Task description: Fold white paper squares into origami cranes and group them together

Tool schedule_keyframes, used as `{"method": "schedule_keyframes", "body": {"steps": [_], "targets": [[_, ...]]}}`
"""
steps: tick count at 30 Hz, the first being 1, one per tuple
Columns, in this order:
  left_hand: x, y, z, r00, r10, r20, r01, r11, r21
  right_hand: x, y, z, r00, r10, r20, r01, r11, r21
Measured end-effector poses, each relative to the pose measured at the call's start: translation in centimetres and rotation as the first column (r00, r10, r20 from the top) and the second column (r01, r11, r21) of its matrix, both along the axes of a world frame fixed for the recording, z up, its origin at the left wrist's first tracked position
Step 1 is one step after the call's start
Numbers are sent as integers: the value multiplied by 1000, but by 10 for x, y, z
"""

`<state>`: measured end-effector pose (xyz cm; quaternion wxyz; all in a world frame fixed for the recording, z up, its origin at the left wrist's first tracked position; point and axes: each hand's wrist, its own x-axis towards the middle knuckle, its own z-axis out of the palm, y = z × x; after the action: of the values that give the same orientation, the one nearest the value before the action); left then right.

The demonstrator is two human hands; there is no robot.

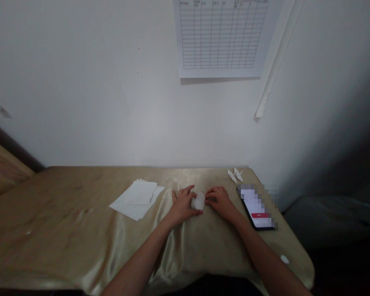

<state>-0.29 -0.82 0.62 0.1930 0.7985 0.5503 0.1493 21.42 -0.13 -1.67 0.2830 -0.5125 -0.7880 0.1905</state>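
In the head view, the paper [199, 201] sits left of the phone [257, 208], held by the nearer left hand [183, 204] on its side away from the phone, the right hand's [218, 200] bunched fingertips at its phone-side edge, whether pinching I cannot tell, its outline too roundish to show a long axis or pointing direction.

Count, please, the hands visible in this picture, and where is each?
2. The left hand is at the left side of the small white piece; the right hand is at its right side.
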Motion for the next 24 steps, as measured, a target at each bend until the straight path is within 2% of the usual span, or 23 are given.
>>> {"method": "schedule_keyframes", "body": {"steps": [7, 16, 24], "targets": [[-1, 2, -5, 1000, -3, 10, 3, 1000, 3, -2, 0, -2, 999, -32, 4, 32, 999, 3], [2, 0, 1, 1000, 4, 8, -4, 1000, -11, -6, -1, -1, 997, -73, -11, 73, 997, -8], [2, 1, 0, 1000, 1, 5, -1, 1000, -14, -10, -3, 4, 991, -120, -64, 119, 993, -24]]}}
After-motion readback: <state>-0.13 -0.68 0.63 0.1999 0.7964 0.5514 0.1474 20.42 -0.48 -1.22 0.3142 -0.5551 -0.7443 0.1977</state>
